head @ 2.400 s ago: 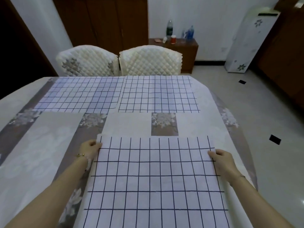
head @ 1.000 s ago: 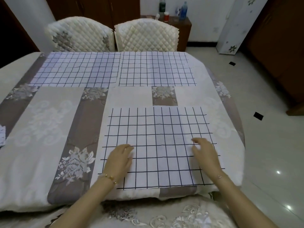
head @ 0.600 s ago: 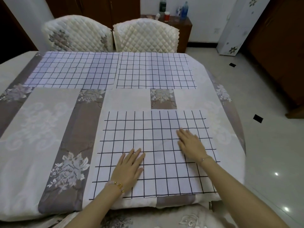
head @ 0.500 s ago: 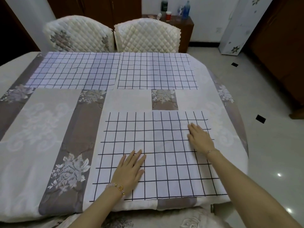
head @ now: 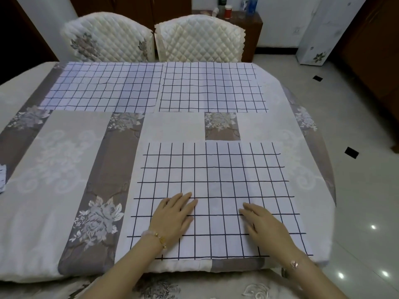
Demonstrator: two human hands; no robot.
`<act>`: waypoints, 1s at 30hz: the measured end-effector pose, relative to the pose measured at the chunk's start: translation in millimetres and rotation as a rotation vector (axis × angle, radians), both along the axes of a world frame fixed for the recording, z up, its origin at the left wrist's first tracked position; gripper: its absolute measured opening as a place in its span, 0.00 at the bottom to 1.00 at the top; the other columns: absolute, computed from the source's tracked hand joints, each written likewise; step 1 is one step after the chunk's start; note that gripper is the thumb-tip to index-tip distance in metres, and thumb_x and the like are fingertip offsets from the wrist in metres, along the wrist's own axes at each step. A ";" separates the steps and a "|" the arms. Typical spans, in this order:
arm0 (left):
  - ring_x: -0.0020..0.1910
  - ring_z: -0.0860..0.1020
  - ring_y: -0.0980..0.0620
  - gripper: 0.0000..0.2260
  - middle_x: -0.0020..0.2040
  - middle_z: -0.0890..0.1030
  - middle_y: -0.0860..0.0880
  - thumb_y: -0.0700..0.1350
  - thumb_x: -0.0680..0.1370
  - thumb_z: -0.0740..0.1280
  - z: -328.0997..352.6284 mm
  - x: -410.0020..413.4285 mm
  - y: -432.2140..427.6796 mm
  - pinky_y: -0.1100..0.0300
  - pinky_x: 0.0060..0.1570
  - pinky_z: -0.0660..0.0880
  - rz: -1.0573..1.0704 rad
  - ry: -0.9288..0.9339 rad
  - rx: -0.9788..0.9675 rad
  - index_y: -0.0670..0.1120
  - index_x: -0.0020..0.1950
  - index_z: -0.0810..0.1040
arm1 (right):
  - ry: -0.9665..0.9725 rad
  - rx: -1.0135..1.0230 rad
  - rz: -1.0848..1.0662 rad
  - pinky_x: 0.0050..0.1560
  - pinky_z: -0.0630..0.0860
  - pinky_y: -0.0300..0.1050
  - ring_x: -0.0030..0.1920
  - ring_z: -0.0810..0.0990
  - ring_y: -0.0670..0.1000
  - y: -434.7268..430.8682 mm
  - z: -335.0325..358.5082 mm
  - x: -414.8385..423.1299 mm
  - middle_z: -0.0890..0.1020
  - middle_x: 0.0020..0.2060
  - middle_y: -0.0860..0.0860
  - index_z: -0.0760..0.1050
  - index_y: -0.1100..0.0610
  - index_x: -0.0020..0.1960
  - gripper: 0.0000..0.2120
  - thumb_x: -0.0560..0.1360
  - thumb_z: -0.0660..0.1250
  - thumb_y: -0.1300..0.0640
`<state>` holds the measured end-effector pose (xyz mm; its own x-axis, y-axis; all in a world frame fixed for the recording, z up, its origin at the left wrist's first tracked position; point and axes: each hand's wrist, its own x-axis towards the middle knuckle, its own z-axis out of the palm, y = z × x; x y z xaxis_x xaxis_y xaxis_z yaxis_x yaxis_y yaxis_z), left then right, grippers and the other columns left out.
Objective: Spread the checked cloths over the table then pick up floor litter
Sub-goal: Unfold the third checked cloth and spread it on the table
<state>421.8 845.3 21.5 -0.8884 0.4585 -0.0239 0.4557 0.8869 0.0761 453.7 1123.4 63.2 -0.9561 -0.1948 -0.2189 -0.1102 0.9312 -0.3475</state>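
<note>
Three white cloths with dark checks lie flat on the round table [head: 54,152], which wears a floral grey and cream cover. The near checked cloth [head: 216,175] is in front of me. My left hand [head: 172,216] lies flat on its lower left part, fingers straight. My right hand [head: 263,223] rests flat on its lower right part. The far left checked cloth [head: 103,87] and the far right checked cloth [head: 211,87] lie side by side at the table's far edge. Two small dark bits of litter [head: 351,152] [head: 317,78] lie on the pale tiled floor to the right.
Two quilted cream chairs [head: 108,37] [head: 198,37] stand behind the table. A wooden side cabinet [head: 252,20] with bottles is at the back wall. A tall white appliance [head: 323,31] stands at the back right. A small patterned object [head: 2,178] shows at the table's left edge.
My right hand slid back from the cloth's right middle toward me and now lies level with my left hand. My left hand stayed roughly where it was.
</note>
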 end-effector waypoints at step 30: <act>0.76 0.54 0.46 0.26 0.78 0.50 0.48 0.52 0.80 0.56 36.3 -73.9 -70.0 0.52 0.71 0.60 0.273 -0.447 -0.003 0.48 0.76 0.54 | -0.219 -0.244 -0.253 0.55 0.75 0.38 0.55 0.78 0.45 -28.0 51.9 36.5 0.81 0.55 0.45 0.73 0.46 0.63 0.14 0.78 0.60 0.52</act>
<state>347.9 775.3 57.8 -0.8782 0.2112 -0.4291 0.1317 0.9693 0.2075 490.2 1095.4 115.0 -0.9165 -0.0309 -0.3988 0.2128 0.8065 -0.5516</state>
